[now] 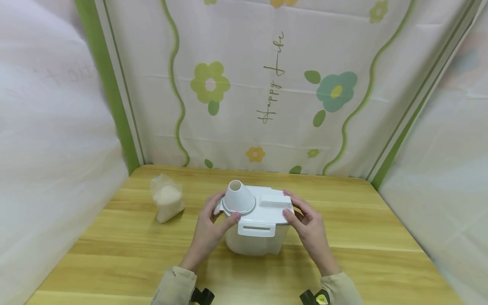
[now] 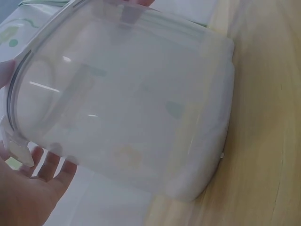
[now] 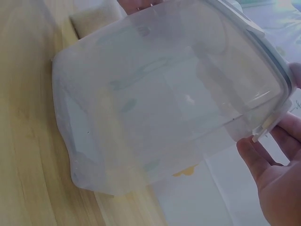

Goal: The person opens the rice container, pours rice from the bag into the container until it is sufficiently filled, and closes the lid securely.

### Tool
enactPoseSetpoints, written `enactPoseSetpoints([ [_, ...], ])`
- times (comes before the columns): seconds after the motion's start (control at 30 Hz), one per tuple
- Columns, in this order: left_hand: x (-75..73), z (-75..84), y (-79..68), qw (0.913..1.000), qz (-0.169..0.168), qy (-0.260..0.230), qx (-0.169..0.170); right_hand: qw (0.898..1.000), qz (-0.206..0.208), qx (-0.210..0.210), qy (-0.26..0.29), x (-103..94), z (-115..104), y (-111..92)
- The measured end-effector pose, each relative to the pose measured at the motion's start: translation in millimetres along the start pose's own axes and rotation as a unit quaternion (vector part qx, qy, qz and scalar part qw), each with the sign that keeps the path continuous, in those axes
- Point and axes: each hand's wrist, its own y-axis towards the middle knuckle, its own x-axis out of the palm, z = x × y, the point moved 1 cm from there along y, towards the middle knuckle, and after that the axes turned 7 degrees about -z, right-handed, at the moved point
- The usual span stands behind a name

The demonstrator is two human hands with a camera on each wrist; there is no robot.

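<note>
Head view, lower middle of the frame: the left hand (image 1: 209,228) and the right hand (image 1: 311,226) both have bent fingers, gripping the edges of a white plastic lid (image 1: 263,216) from opposite ends. Each thumb lies on top while other fingers reach round the far side, a spread that probably steadies the lid and stops the box sliding. In the left wrist view, fingertips sit just under the rim near a side clasp (image 2: 19,153) at the left of the frame; the right wrist view shows a similar hold at its right edge.

Beneath the lid, a translucent storage container (image 1: 257,243) stands upright on the wood-grain table (image 1: 381,237), which likely bears the weight so that the hands need only steady it. A hollow cone-shaped spout (image 1: 238,199) rises at the lid's left end, beside a raised ridge (image 1: 275,201); a front clasp (image 1: 256,230) juts from the near side.

Farther out, left of centre, sits a clear bag of pale granules (image 1: 168,199), perhaps placed there to leave the arms room. Behind, a flower-printed curtain (image 1: 244,84) fills the upper frame.
</note>
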Motion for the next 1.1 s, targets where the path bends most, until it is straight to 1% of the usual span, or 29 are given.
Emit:
enactPoseSetpoints([
  [0.1, 0.5, 10.1, -1.7, 1.0, 0.001, 0.006, 0.005, 1.0, 0.0, 0.001, 0.001, 0.7, 1, 0],
  [0.13, 0.5, 11.0, -2.0, 1.0, 0.002, 0.008, 0.005, 1.0, 0.001, 0.002, 0.001, 1.0, 1, 0],
  [0.33, 0.0, 9.9, -2.3, 1.0, 0.0, 0.005, 0.007, 1.0, 0.008, 0.01, -0.007, 1.3, 2, -1],
  [0.53, 0.5, 6.1, -3.6, 1.0, 0.0, 0.007, -0.006, 1.0, 0.012, 0.02, -0.007, 1.7, 2, -3],
  [0.8, -1.7, 7.4, -4.6, 0.9998, 0.006, 0.009, -0.017, 1.0, 0.012, 0.017, -0.002, 5.6, 0, 0],
  [1.1, -2.1, 5.2, 0.9, 0.9999, -0.004, 0.0, -0.01, 0.997, 0.02, 0.066, -0.04, 6.6, -13, 4],
])
